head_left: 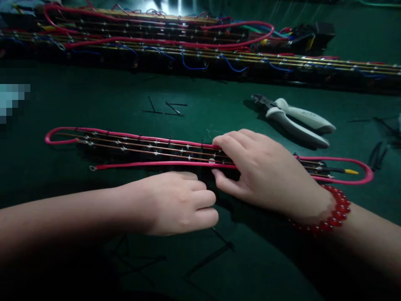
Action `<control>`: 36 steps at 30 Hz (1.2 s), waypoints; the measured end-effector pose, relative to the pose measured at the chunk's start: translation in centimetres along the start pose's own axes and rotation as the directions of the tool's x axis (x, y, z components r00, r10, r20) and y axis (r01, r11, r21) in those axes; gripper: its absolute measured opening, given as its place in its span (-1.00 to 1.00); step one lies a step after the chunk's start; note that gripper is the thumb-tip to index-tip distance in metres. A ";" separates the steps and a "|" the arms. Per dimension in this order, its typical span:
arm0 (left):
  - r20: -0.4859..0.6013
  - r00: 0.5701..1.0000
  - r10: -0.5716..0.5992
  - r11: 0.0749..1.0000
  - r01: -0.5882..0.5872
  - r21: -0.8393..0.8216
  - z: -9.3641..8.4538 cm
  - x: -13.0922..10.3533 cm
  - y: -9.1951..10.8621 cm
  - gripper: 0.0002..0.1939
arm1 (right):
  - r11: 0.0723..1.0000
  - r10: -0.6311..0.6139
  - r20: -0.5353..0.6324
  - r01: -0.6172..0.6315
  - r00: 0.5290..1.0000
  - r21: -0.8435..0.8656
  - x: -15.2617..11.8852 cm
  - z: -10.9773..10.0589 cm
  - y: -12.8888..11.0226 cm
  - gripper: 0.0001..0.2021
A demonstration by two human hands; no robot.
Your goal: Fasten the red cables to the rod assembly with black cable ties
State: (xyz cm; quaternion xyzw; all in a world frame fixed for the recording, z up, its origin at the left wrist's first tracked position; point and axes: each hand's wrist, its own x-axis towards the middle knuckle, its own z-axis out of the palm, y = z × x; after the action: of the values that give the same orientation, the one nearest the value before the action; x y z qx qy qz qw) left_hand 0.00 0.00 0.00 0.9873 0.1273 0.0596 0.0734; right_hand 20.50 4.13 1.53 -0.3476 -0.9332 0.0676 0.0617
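A long, narrow dark assembly (138, 147) lies across the middle, with copper-coloured rods and soldered joints along it. A red cable (150, 164) runs down both its long sides and loops past each end; black ties bind it on the far side, and its near end carries a ring terminal (92, 168). My right hand (263, 167) clasps the assembly from above, thumb on the near side by the cable, fingers over the far side. Just in front of the assembly, my left hand (181, 202) is closed, its fingers curled under; anything inside them is hidden.
White-handled cutting pliers (294, 119) lie beyond my right hand. Thin black tie pieces (172, 109) are scattered on the green surface, more of them (209, 257) near me. Longer wired assemblies (175, 50) with red and blue wires stretch across the back.
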 end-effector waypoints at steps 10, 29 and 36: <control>-0.035 0.999 -0.019 0.999 0.018 -0.032 0.0 0.0 -0.1 -0.85 | 1.000 0.000 0.001 0.000 1.000 -0.016 0.0 -0.2 -0.1 -0.70; -0.019 0.999 -0.032 0.988 0.028 -0.153 -0.3 -0.1 -0.4 -0.81 | 0.998 -0.015 -0.018 0.014 1.000 -0.059 0.0 0.0 0.1 -0.70; 0.015 1.000 0.002 0.979 0.001 -0.204 -0.4 -0.5 -0.5 -0.78 | 1.000 0.001 -0.019 -0.001 1.000 -0.019 0.0 0.1 0.2 -0.68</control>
State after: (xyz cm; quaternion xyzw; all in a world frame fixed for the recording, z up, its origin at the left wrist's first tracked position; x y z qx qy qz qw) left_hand -0.61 0.39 0.28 0.9750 0.1198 0.0649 0.1755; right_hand 20.57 4.27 1.45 -0.3493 -0.9329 0.0555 0.0673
